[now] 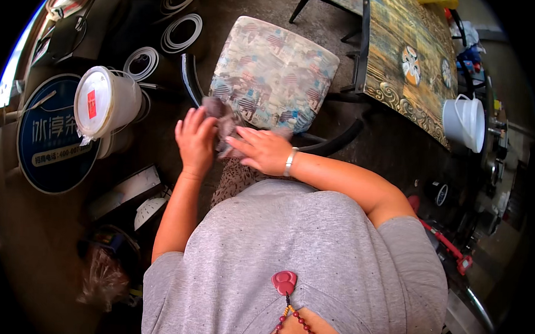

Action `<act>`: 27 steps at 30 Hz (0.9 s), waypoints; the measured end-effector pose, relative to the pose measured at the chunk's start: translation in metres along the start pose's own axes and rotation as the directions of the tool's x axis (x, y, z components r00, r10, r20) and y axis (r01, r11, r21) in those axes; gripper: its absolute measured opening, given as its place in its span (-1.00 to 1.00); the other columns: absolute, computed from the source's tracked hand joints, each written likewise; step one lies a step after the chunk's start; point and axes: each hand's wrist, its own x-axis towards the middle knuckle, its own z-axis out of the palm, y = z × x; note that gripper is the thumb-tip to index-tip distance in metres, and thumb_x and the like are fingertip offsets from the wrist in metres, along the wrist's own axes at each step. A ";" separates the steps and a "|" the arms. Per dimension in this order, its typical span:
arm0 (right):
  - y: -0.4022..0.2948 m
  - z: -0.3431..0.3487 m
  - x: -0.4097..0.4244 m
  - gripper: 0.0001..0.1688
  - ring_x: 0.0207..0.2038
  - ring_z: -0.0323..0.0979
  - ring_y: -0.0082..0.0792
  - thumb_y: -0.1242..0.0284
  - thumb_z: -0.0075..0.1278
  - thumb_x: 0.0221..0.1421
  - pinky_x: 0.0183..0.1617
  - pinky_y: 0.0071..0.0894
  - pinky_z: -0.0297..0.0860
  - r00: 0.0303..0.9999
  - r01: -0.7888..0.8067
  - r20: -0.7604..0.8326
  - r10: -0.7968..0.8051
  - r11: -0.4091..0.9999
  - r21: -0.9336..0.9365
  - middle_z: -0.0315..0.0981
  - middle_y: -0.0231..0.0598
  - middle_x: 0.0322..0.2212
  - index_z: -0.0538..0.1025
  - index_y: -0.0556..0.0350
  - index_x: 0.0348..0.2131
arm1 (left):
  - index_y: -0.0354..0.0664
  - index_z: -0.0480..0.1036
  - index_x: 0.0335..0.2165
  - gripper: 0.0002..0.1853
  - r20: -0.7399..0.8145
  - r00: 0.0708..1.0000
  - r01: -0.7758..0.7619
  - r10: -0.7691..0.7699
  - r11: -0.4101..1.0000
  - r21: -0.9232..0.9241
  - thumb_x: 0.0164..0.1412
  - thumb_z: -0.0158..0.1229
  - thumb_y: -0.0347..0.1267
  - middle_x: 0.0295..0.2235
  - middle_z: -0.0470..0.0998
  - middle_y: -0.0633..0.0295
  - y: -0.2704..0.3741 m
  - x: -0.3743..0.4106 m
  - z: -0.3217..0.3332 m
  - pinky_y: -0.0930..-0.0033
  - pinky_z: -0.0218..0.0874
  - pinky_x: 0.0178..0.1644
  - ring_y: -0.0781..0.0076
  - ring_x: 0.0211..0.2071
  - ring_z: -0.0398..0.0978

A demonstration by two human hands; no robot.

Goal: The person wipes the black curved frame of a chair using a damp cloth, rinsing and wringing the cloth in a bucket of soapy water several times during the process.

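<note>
A crumpled greyish-brown cloth (228,128), blurred in part, lies between my two hands just above my lap, at the near edge of a chair seat. My right hand (268,150), with a silver bracelet at the wrist, holds the cloth from above with extended fingers. Beside the cloth's left side is my left hand (195,140), its fingers raised and its thumb against the fabric; whether it grips any cloth is not clear. Ahead stands the chair's padded seat (275,72), covered in flag-printed fabric, with a curved black armrest (339,141) at its right.
To the left, a lidded white bucket (108,102) stands near a round blue sign (58,135) bearing writing. Rolled white-edged coils (181,33) lie beyond. A patterned wooden table (399,52) is at the right, with another white bucket (463,123) by its corner.
</note>
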 end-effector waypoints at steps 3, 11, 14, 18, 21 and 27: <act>-0.014 0.017 0.050 -0.45 0.12 -0.02 0.00 0.29 -0.07 -0.04 0.10 -0.12 0.07 1.000 0.004 -0.007 -0.005 0.997 -0.071 -0.07 0.03 0.10 0.25 -0.31 0.01 | -0.16 0.38 -0.24 -0.75 0.055 0.954 0.297 -0.296 0.894 -0.335 0.08 -0.01 -0.34 -0.17 0.40 0.07 -0.042 0.001 0.006 0.29 0.12 -0.07 0.10 -0.12 0.33; -0.003 0.010 0.161 -0.50 0.22 -0.33 -0.02 0.26 -0.18 -0.02 0.22 -0.22 -0.12 0.969 -0.093 0.204 0.142 0.969 -0.229 -0.29 -0.19 0.19 0.34 -0.10 -0.04 | -0.30 0.05 0.07 -0.29 0.206 0.783 0.603 -0.587 0.636 -0.483 0.13 -0.15 0.01 0.12 -0.06 -0.20 -0.064 0.042 0.022 0.27 -0.25 0.18 0.01 0.17 -0.14; 0.014 0.030 0.184 -0.44 0.23 -0.35 -0.08 0.24 -0.26 0.01 0.25 -0.28 -0.19 0.989 -0.133 0.044 0.142 0.977 -0.170 -0.35 -0.22 0.20 0.25 -0.10 0.04 | -0.26 -0.02 0.11 -0.22 0.302 0.720 0.658 -0.625 0.478 -0.581 0.10 -0.13 0.06 0.16 -0.18 -0.17 -0.066 0.058 0.024 0.30 -0.26 0.18 0.06 0.20 -0.20; 0.019 0.028 0.202 -0.36 0.22 -0.27 -0.13 0.33 -0.33 0.05 0.18 -0.26 -0.02 0.949 -0.308 0.004 0.314 0.933 -0.185 -0.43 -0.32 0.22 0.03 -0.04 0.14 | -0.19 0.03 0.10 -0.30 0.303 0.723 0.653 -0.621 0.472 -0.592 0.12 -0.09 -0.01 0.14 -0.05 -0.10 -0.070 0.082 0.019 0.33 -0.10 0.13 0.18 0.14 0.00; 0.017 0.042 0.207 -0.35 0.20 -0.16 -0.13 0.36 -0.27 0.03 0.14 -0.23 0.06 0.859 -0.490 -0.028 0.510 0.839 0.237 -0.45 -0.24 0.21 0.04 -0.04 0.14 | -0.16 0.01 0.11 -0.39 0.490 0.733 0.575 -0.471 0.045 -0.817 0.20 -0.19 -0.06 0.06 0.16 0.11 -0.077 0.087 0.015 0.37 -0.04 0.09 0.32 0.07 0.13; 0.000 0.018 0.115 -0.46 0.02 0.17 -0.04 0.35 -0.04 -0.10 -0.02 -0.18 0.22 0.975 -0.222 0.023 0.221 0.956 0.190 -0.06 -0.01 0.10 0.31 -0.18 -0.04 | -0.18 0.20 0.02 -0.46 0.137 0.971 0.233 -0.195 0.898 -0.374 0.10 -0.01 -0.18 0.00 0.15 -0.04 -0.058 0.014 0.021 0.29 0.17 -0.07 0.19 -0.16 0.37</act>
